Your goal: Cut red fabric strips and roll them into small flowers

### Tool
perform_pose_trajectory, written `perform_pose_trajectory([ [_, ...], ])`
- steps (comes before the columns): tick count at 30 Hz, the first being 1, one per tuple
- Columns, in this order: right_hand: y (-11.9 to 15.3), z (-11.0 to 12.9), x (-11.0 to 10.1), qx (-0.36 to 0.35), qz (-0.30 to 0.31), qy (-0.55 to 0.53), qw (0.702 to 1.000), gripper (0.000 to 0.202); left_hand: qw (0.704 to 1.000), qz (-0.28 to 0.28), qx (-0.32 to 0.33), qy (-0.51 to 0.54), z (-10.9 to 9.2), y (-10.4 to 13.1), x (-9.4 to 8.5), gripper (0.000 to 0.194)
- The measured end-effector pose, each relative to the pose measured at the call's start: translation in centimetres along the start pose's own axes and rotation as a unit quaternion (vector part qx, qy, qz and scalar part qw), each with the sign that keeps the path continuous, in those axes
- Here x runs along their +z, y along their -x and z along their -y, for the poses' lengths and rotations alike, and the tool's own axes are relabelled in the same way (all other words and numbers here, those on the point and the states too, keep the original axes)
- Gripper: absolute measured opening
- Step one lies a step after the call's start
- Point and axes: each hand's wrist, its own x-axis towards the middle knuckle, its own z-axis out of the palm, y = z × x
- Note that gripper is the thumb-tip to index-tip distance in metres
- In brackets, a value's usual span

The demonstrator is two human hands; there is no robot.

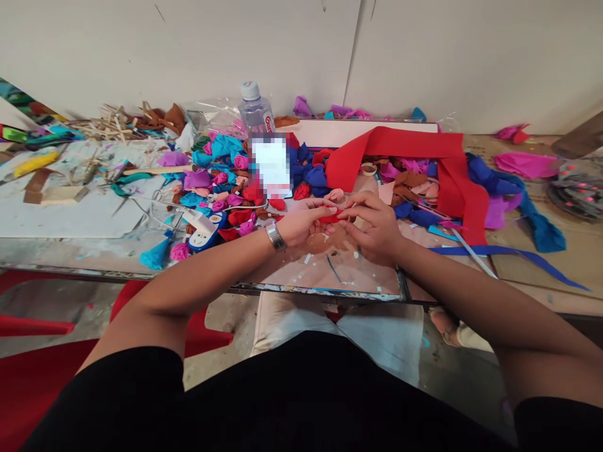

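Observation:
Over the front of the table, my left hand (301, 226) and my right hand (377, 225) meet with a small piece of red crepe paper (331, 215) pinched between their fingers. Both hands are closed on it, and the fingers partly cover its shape. A watch (275, 237) is on my left wrist. Just behind the fingers lies a pale pink paper rosette (334, 195). A long strip of red crepe paper (400, 143) stretches behind my right hand, beside a roll of tape (369, 169). Several rolled paper flowers in red, blue and pink lie around my left hand.
Behind the flowers stand a water bottle (257, 113) and a blurred phone screen (271, 166). A power strip (207, 232) with a plugged-in charger, green-handled pliers (129, 184) and wood sticks lie left. A blue strip (513, 253) trails right. Red stools (207, 336) are below the table edge.

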Motion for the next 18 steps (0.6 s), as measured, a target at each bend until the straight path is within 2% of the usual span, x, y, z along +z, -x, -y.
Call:
perform_pose_trajectory([
  [9, 0.06, 0.45, 0.22, 0.046, -0.019, -0.010, 0.999, 0.018, 1.000, 0.021, 0.012, 0.001, 0.34, -0.03, -0.29, 0.043],
  [18, -0.02, 0.28, 0.23, 0.042, -0.006, 0.007, 0.999, 0.020, 0.999, 0.022, 0.034, -0.012, 0.97, -0.44, -0.50, 0.044],
])
